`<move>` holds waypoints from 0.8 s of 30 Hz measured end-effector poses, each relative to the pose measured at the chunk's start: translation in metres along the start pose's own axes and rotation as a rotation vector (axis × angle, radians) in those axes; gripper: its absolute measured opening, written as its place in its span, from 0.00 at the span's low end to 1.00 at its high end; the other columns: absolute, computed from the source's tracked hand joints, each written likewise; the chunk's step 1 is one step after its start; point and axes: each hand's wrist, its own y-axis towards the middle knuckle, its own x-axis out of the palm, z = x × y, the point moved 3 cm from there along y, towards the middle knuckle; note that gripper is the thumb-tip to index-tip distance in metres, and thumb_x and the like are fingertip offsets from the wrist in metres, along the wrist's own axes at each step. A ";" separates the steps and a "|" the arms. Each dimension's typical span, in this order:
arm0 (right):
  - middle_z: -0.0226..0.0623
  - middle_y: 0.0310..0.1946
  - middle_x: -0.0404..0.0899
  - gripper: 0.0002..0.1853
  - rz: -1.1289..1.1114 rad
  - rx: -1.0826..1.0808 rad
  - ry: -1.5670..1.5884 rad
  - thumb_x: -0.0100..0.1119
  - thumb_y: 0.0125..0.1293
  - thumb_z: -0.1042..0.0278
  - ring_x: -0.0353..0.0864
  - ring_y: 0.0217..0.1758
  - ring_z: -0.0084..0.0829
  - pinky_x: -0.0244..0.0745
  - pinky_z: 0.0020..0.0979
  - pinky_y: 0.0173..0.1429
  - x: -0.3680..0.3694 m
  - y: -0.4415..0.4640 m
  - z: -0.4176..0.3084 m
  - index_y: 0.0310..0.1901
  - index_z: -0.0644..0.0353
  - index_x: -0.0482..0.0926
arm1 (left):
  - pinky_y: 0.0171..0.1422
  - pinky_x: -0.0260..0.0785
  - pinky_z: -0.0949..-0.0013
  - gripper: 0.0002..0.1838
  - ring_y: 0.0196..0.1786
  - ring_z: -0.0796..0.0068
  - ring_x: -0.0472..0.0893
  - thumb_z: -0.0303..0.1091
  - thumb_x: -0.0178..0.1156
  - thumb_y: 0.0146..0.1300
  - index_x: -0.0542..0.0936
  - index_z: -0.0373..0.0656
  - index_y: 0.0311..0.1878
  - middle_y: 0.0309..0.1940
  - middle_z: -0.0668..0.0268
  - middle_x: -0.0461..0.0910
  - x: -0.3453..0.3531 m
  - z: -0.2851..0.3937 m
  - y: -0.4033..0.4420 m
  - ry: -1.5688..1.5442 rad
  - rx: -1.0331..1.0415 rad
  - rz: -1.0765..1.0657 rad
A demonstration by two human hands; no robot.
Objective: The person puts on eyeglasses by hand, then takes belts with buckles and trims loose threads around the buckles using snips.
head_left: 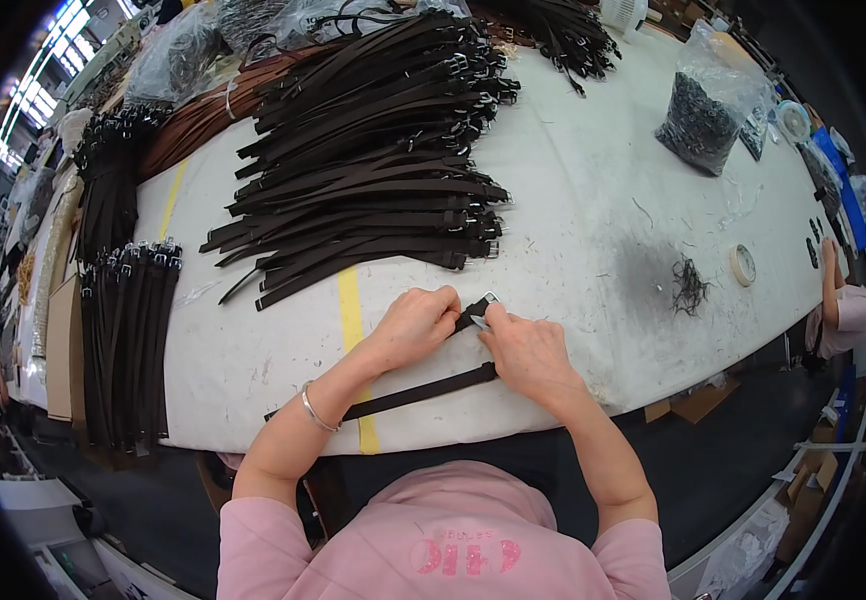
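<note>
A black strap runs across the white table below my hands, with its buckle end raised between them. My left hand is closed on the strap just left of the buckle. Close by on the right, my right hand is closed near the buckle, and a small pointed metallic tool sticks out from its fingers. The rest of that tool is hidden in the hand. A large pile of black buckled straps lies beyond my hands.
More strap bundles hang over the table's left side. On the right are a tape roll, a tangle of dark threads and a plastic bag of dark pieces. Another person's arm rests at the far right edge.
</note>
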 end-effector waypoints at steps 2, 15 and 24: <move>0.44 0.27 0.80 0.10 -0.029 0.027 0.023 0.54 0.63 0.64 0.80 0.29 0.49 0.69 0.46 0.32 -0.003 -0.002 0.001 0.37 0.60 0.66 | 0.29 0.66 0.67 0.05 0.21 0.66 0.75 0.26 0.52 0.59 0.75 0.35 0.33 0.18 0.56 0.75 0.000 0.000 0.001 -0.005 -0.017 -0.001; 0.44 0.28 0.80 0.12 -0.105 0.045 -0.004 0.54 0.64 0.62 0.80 0.29 0.49 0.69 0.47 0.33 -0.004 -0.001 -0.008 0.38 0.60 0.65 | 0.32 0.67 0.63 0.06 0.24 0.59 0.77 0.28 0.52 0.61 0.75 0.35 0.35 0.20 0.55 0.77 0.001 -0.001 0.000 -0.004 -0.017 0.000; 0.44 0.28 0.80 0.11 -0.105 0.035 -0.034 0.54 0.64 0.63 0.80 0.28 0.48 0.69 0.46 0.32 -0.003 -0.001 -0.009 0.37 0.60 0.65 | 0.33 0.67 0.60 0.06 0.27 0.56 0.77 0.28 0.51 0.61 0.74 0.36 0.36 0.21 0.54 0.77 0.002 0.000 0.000 0.030 -0.034 -0.004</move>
